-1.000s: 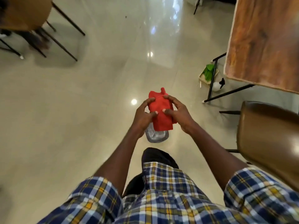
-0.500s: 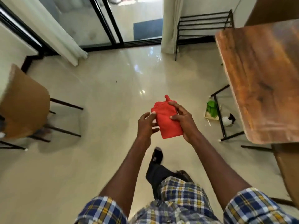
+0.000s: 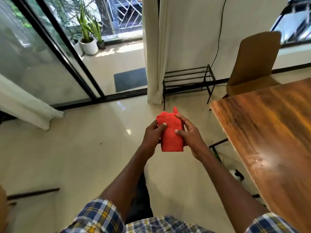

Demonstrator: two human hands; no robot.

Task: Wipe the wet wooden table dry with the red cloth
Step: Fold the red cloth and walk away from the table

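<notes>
The person is holding the red cloth [image 3: 170, 133] in front of the body, over the floor [image 3: 75, 148] and clear of the wooden surface [image 3: 269, 132] on the right. The left hand [image 3: 152, 134] is pinching its left side, thumb on top; the right hand [image 3: 188, 133] is gripping its right side, thumb pressing the front. The cloth is folded into a compact pad (one corner is poking up at the top). A sheen is showing near the surface's near edge, probably the wet patch. To wipe well, the pad should probably be kept flat and brought down at the left edge, then drawn across in overlapping strokes.
</notes>
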